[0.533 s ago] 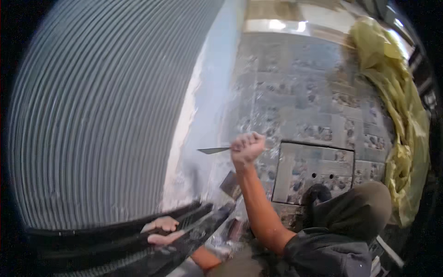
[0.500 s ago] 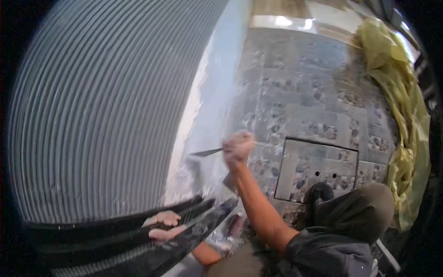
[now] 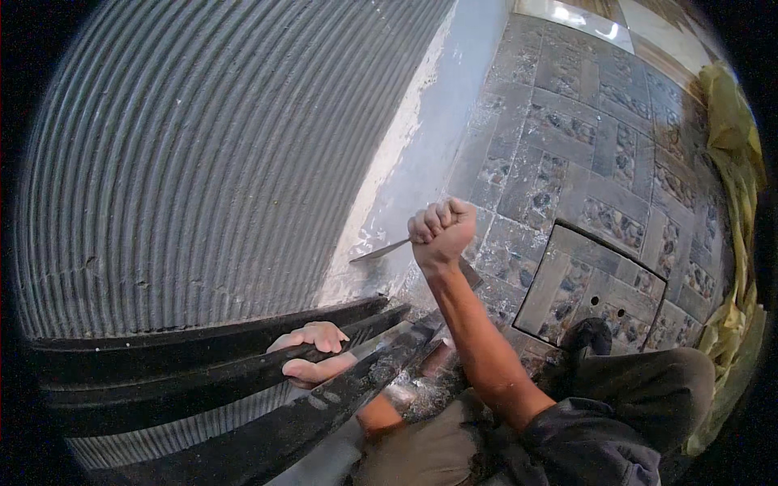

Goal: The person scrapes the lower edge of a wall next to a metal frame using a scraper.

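My right hand is closed in a fist round a scraper whose thin blade points left. The blade's tip is at the ragged whitish edge of a smooth pale band along the foot of the ribbed grey wall. The fist hides the scraper's handle. A flat grey piece shows behind my right wrist; I cannot tell what it is. At lower left, my left hand is wrapped round a black bar, thumb on the near side and fingers on the far side.
Several black bars with pale smudges cross the lower left. Dark floor tiles with pebble patterns lie to the right, with white specks. A square tiled cover with two holes is set among them, beside my dark shoe. Yellow plastic sheeting lies crumpled at far right.
The view has swung, moving the floor and cover rightward and slightly up in the picture. My right hand with the scraper has come closer to the ribbed wall. My left hand keeps its grip.
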The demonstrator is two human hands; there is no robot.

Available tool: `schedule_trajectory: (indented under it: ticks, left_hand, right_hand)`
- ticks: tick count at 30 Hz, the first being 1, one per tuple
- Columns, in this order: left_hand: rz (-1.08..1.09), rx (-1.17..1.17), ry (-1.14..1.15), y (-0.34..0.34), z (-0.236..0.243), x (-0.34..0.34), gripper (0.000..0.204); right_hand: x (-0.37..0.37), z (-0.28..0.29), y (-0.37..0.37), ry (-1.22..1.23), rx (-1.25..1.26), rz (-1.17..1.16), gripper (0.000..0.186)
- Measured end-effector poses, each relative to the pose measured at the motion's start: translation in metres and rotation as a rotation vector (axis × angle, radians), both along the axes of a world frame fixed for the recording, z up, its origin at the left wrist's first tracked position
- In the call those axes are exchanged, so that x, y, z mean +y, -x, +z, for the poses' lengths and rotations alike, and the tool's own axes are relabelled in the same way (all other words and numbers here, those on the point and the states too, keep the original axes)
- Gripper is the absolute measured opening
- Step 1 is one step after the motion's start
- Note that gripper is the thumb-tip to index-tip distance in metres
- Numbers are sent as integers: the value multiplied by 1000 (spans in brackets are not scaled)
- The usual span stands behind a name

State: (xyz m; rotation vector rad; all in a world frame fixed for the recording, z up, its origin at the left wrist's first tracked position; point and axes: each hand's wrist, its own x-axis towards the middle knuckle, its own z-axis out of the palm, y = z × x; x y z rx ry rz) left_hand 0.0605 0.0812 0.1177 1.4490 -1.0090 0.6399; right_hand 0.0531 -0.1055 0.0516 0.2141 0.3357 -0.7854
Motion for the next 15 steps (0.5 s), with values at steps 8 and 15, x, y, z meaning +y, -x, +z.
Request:
schedule_trajectory:
  ticks: [8, 15]
  left_hand:
    - [416, 251, 99, 16, 15, -18, 24]
    - [352, 309, 214, 18, 27, -32, 34]
  right_hand:
    - [-8, 15, 15, 358, -42, -447, 36]
    - [-14, 27, 29, 176, -69, -303, 39]
